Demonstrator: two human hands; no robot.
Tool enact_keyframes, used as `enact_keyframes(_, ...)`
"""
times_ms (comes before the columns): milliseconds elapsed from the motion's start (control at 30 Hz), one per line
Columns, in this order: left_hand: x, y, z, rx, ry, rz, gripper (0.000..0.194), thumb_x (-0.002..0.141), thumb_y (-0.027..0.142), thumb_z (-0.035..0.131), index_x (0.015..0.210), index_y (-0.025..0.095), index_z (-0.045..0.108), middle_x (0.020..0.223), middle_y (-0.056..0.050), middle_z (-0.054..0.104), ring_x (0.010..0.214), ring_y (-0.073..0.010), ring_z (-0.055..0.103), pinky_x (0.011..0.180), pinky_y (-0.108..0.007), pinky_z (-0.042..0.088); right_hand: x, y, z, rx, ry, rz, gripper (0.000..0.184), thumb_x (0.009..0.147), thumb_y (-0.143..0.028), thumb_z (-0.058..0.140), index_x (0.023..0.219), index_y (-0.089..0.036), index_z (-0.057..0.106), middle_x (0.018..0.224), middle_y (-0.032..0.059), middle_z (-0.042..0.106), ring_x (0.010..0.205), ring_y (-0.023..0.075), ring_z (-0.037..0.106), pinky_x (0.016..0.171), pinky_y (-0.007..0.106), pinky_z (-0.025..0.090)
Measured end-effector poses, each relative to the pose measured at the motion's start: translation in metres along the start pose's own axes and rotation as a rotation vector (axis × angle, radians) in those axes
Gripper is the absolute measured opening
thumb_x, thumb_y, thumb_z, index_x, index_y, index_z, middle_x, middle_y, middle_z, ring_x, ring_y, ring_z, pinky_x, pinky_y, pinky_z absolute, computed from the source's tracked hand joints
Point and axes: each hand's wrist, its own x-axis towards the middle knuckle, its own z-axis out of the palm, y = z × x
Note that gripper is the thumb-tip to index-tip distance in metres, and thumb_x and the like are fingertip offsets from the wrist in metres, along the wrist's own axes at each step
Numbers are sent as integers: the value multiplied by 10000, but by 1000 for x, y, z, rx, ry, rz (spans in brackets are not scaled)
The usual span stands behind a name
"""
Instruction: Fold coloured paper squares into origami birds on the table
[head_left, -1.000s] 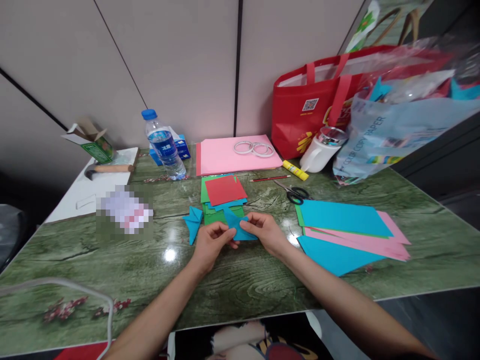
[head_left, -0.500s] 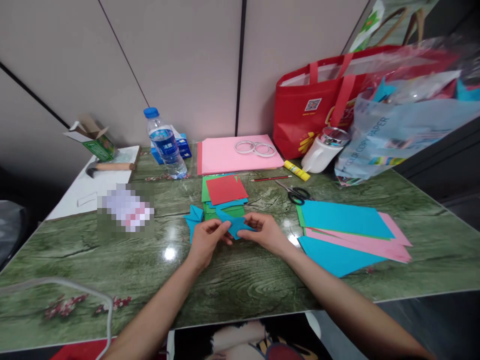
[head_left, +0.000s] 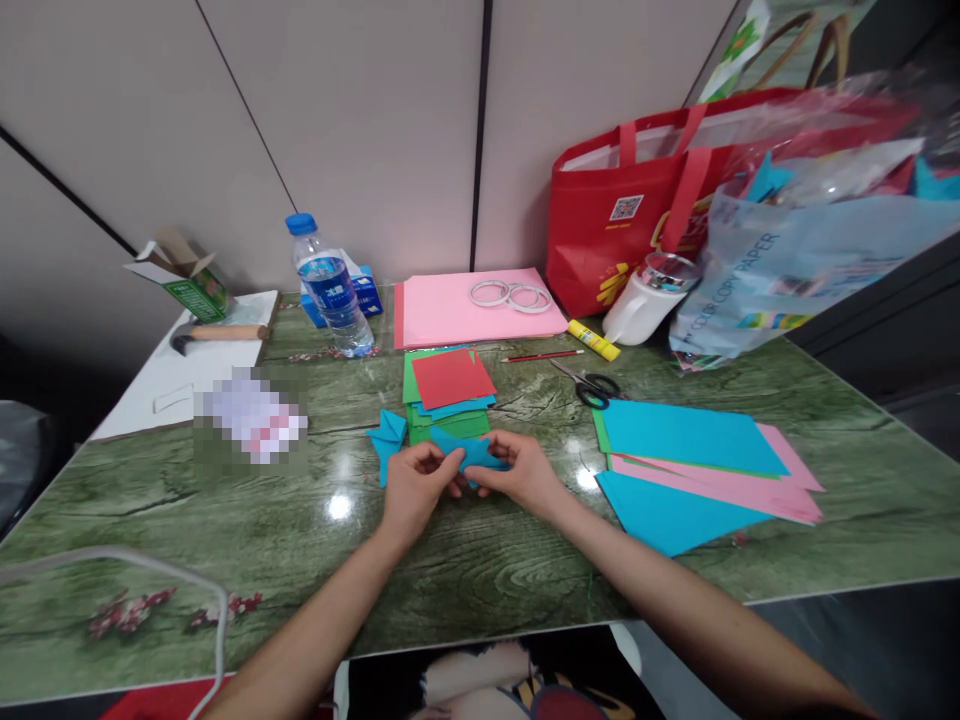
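Observation:
A folded piece of blue paper (head_left: 471, 452) is held above the table, in front of a stack of square papers. My left hand (head_left: 422, 482) pinches its left side between thumb and fingers. From the other side my right hand (head_left: 523, 470) grips its right end, the thumb lying along the near edge. The fingertips behind the paper are partly hidden. Just left of my left hand lies another folded blue paper figure (head_left: 388, 437) with pointed ends. Beyond the hands, a red square sheet (head_left: 453, 377) tops green sheets (head_left: 466, 426) and blue ones.
At right lie blue sheets (head_left: 690, 437) over pink ones, with scissors (head_left: 592, 385) behind them. A glue stick (head_left: 594, 341), pencil (head_left: 543, 356), white mug (head_left: 649, 303) and red bag (head_left: 630, 215) stand or lie farther back. A water bottle (head_left: 334, 290) and hammer (head_left: 219, 335) are at left.
The held blue paper has tilted and now looks flatter and wider. My right thumb has shifted slightly left along it, and both hands keep their grip.

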Motion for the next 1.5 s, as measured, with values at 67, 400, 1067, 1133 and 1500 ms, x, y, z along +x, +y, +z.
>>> enact_keyframes(67, 0, 1, 0, 0, -26, -13, 300, 683, 347, 670, 518, 157, 507, 434, 13, 604, 356, -97, 530, 401, -186, 385, -1, -1, 0, -44, 10, -10, 312, 566, -343, 751, 732, -176, 546, 620, -32, 626, 489, 110, 562, 455, 237, 495)
enact_keyframes(400, 2, 3, 1, -1, -87, -81, 265, 581, 327, 742, 542, 151, 548, 472, -7, 636, 448, -128, 582, 483, -217, 438, 3, -2, -9, -136, -13, -29, 300, 595, -342, 722, 769, -168, 549, 664, -22, 614, 510, 106, 548, 467, 228, 471)
enact_keyframes(1067, 4, 6, -3, -268, -138, -67, 317, 669, 432, 694, 638, 136, 586, 568, 26, 585, 459, -95, 563, 465, -215, 485, -4, -13, -15, -120, -79, -333, 250, 746, -312, 659, 974, -243, 585, 931, 23, 622, 856, 167, 595, 745, 293, 500)
enact_keyframes(1133, 3, 6, -4, -288, -149, -87, 317, 662, 428, 700, 650, 142, 565, 562, 37, 563, 458, -97, 558, 422, -215, 493, -5, -15, -16, -133, -127, -322, 238, 782, -322, 617, 1007, -249, 596, 943, 26, 637, 856, 170, 606, 734, 299, 506)
enact_keyframes(1500, 2, 12, -6, -332, -440, -308, 408, 599, 416, 759, 820, 117, 591, 648, -54, 655, 503, -162, 637, 392, -205, 490, -6, -17, -14, -204, -135, -269, 235, 757, -304, 635, 971, -222, 586, 816, 16, 609, 735, 145, 590, 613, 249, 505)
